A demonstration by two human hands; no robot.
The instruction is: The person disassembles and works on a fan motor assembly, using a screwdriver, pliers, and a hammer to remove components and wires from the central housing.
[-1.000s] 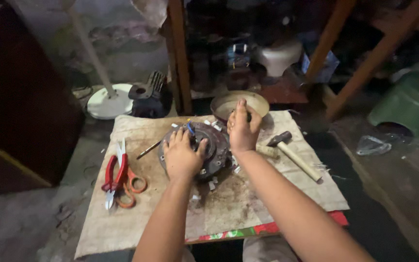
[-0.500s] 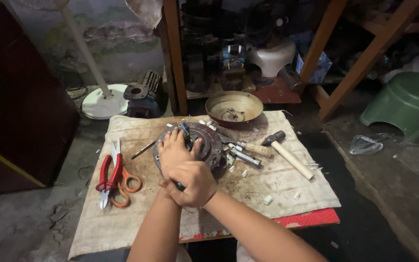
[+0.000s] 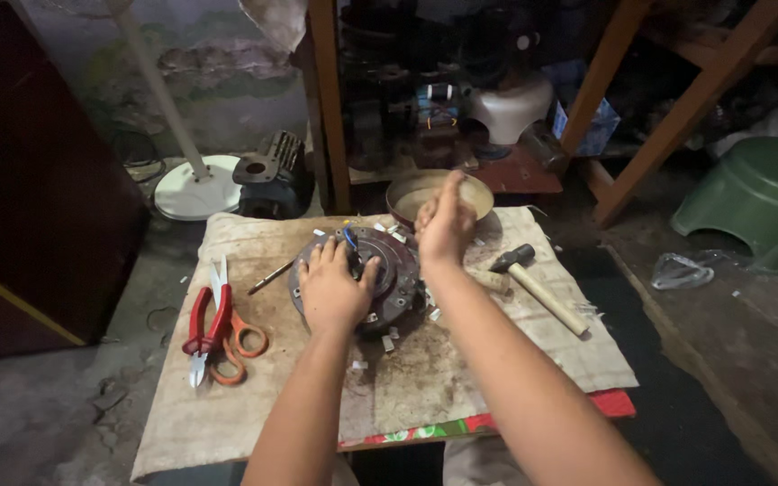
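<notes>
A round dark metal motor part (image 3: 400, 270) with coloured wires lies in the middle of a stained cloth-covered table (image 3: 407, 387). My left hand (image 3: 330, 288) lies spread on top of it and holds it down, thumb at its edge. My right hand (image 3: 443, 225) is raised just beyond the part, over the near rim of a shallow metal bowl (image 3: 407, 191). Its fingers are bunched together; whether they pinch something small is hidden. Small metal bits are scattered around the part.
A hammer (image 3: 538, 288) lies right of the part; red pliers (image 3: 198, 324), orange scissors (image 3: 243, 340) and a thin rod (image 3: 270, 277) lie on the left. A white fan base (image 3: 193, 187), wooden post (image 3: 328, 99), dark cabinet (image 3: 29, 198) and green stool (image 3: 758, 198) surround the table.
My right hand drew back from the bowl to my left wrist, then rose over the bowl again. My left hand stayed on the motor part.
</notes>
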